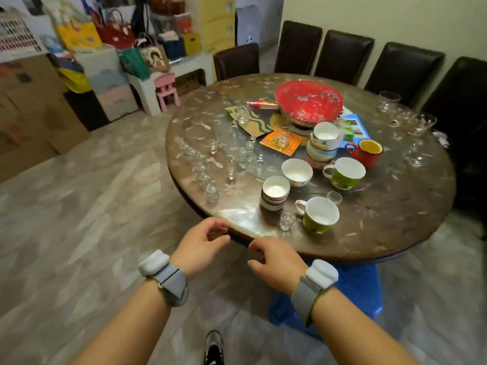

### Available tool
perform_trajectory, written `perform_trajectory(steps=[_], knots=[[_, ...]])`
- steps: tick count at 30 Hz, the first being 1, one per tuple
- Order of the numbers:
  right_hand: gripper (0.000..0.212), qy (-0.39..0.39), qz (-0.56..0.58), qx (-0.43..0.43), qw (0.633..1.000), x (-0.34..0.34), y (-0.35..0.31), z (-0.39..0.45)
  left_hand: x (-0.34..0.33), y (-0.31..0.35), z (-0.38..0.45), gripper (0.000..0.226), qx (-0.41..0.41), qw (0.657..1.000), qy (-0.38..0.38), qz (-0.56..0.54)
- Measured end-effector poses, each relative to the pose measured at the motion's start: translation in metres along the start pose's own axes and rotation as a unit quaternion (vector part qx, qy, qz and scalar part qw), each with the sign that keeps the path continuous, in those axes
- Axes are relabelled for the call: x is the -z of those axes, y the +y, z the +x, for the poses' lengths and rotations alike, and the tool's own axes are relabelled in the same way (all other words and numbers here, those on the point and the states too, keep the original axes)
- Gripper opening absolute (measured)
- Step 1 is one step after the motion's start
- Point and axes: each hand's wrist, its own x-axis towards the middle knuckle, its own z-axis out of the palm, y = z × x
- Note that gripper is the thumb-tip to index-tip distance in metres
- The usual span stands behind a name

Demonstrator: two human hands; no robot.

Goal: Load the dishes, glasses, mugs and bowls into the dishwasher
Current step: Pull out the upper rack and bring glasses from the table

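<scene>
Just off the near edge of the round table, both hands hang in the air and hold nothing. The left hand has its fingers loosely curled, thumb apart from them; the right hand likewise shows loosely bent fingers, touching no dish. Close to that near edge stand a green mug, a small shot glass just beside it, and a stack of bowls. Farther in sit a single white bowl, a second green mug, a red mug and a taller stack of bowls. Along the left edge runs a row of small glasses; stemmed glasses stand by the right edge. A red basket rests near the far side.
</scene>
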Motion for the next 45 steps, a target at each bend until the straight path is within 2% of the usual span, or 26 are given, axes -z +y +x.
perform_trajectory(steps=[3, 9, 14, 17, 19, 21, 25, 27, 30, 35, 37, 40, 43, 45], knots=[[0.044, -0.034, -0.011, 0.007, 0.999, -0.003, -0.034, 0.050, 0.037, -0.015, 0.039, 0.026, 0.004, 0.999, -0.006, 0.042], [0.043, -0.038, -0.007, -0.016, 0.999, -0.007, -0.071, 0.147, 0.092, -0.034, 0.115, 0.027, -0.006, 0.992, -0.006, 0.125], [0.062, -0.068, 0.002, -0.051, 0.996, -0.015, -0.063, 0.194, 0.109, -0.050, 0.152, 0.039, 0.003, 0.975, -0.028, 0.221], [0.075, -0.044, 0.021, -0.053, 0.997, -0.024, -0.050, 0.239, 0.117, -0.057, 0.200, 0.044, -0.001, 0.963, -0.047, 0.265], [0.089, -0.045, 0.023, -0.051, 0.997, -0.029, -0.048, 0.255, 0.119, -0.055, 0.219, 0.047, -0.001, 0.952, -0.086, 0.295], [0.099, -0.058, 0.022, -0.040, 0.997, -0.036, -0.045, 0.272, 0.121, -0.056, 0.238, 0.051, -0.003, 0.933, -0.128, 0.337], [0.101, -0.084, -0.010, -0.015, 0.996, -0.032, -0.039, 0.318, 0.136, -0.052, 0.292, 0.056, -0.027, 0.892, -0.128, 0.433], [0.100, -0.097, 0.004, -0.025, 0.995, -0.032, -0.042, 0.336, 0.149, -0.046, 0.320, 0.058, -0.036, 0.860, -0.133, 0.492], [0.099, -0.087, 0.014, -0.035, 0.995, -0.028, -0.041, 0.353, 0.159, -0.041, 0.353, 0.071, -0.105, 0.804, -0.120, 0.573], [0.094, -0.124, 0.012, -0.082, 0.989, -0.023, -0.038, 0.374, 0.154, -0.054, 0.394, 0.070, -0.140, 0.735, -0.214, 0.628], [0.094, -0.137, 0.016, -0.098, 0.986, -0.026, -0.036, 0.378, 0.156, -0.062, 0.405, 0.076, -0.164, 0.719, -0.204, 0.644], [0.092, -0.141, 0.034, -0.139, 0.980, -0.033, -0.037, 0.380, 0.166, -0.069, 0.428, 0.090, -0.202, 0.686, -0.269, 0.645], [0.098, -0.134, 0.013, -0.184, 0.974, -0.039, -0.039, 0.374, 0.180, -0.066, 0.445, 0.092, -0.224, 0.666, -0.302, 0.644], [0.099, -0.094, -0.006, -0.243, 0.966, -0.045, -0.048, 0.375, 0.194, -0.066, 0.464, 0.091, -0.264, 0.665, -0.296, 0.632]])
